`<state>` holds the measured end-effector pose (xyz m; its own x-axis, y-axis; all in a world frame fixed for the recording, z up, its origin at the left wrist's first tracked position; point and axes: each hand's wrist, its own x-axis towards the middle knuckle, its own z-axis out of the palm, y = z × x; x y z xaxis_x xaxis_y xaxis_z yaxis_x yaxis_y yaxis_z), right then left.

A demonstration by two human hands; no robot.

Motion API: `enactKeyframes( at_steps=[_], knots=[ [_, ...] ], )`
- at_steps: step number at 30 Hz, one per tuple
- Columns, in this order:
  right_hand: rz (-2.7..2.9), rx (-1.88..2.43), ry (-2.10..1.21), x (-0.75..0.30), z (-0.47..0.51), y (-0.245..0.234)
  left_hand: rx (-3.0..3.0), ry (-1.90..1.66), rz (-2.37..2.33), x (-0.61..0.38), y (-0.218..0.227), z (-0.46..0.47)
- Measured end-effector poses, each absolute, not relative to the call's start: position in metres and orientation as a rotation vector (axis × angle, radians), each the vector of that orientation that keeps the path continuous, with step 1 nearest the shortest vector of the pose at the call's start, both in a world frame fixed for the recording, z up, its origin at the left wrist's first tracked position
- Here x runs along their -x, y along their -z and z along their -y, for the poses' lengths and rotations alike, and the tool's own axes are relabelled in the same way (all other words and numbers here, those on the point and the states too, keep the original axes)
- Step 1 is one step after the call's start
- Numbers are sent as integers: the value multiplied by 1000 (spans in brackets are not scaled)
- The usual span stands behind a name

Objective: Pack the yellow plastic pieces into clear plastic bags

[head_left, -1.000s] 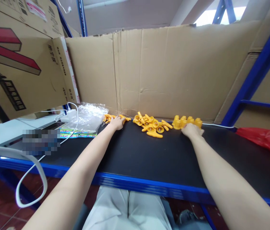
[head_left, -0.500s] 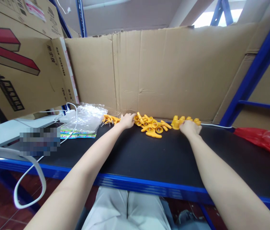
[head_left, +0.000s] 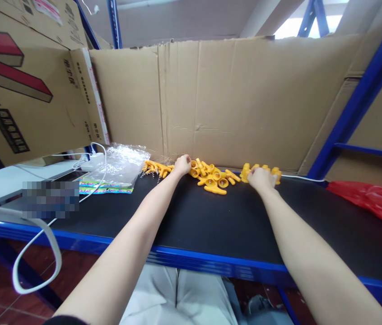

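My left hand point(head_left: 182, 165) is closed at the left edge of a pile of yellow plastic funnel-shaped parts point(head_left: 212, 176); whatever its fingers hold is hidden. Several of these parts lie on their sides with metal screws showing inside, and a yellow handle point(head_left: 215, 190) lies in front of them. Just left of that hand are yellow-handled corkscrews point(head_left: 155, 168) with bare metal spirals. On the right, my right hand point(head_left: 263, 179) has its fingers closed at a row of upright yellow cup-shaped pieces point(head_left: 275, 173). Its fingertips meet the leftmost cup-shaped piece point(head_left: 244, 173), and the palm covers part of the row.
Clear plastic bags point(head_left: 119, 167) lie at the left beside a white charger and cable point(head_left: 98, 158). A red plastic bag point(head_left: 367, 201) is at the right. Cardboard point(head_left: 231, 99) walls the back of the black shelf point(head_left: 211, 221), which has blue metal edges.
My right hand has shifted a little left along the upright yellow pieces. My left hand has risen slightly, moved a bit right and curled its fingers. The camera view has shifted slightly.
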<state>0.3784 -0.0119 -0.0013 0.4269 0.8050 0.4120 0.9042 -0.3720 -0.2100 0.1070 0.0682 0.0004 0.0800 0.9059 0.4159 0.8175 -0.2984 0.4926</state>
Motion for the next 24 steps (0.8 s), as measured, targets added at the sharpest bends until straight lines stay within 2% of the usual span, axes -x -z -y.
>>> enactKeyframes(
  at_steps=[9, 16, 18, 24],
  knots=[
    [1475, 2229, 395, -367, 15, -7, -2244, -1238, -1802, -109, -17, -42],
    [1486, 1978, 322, -339, 16, -16, -2305, -1415, -1653, -110, -39, -4],
    [1480, 1779, 103, -322, 17, -21, -2395, -1401, -1591, -113, -44, 13],
    [1409, 964, -990, -261, 38, -34, -2729, -1350, -1420, -121, -37, 55]
  ],
)
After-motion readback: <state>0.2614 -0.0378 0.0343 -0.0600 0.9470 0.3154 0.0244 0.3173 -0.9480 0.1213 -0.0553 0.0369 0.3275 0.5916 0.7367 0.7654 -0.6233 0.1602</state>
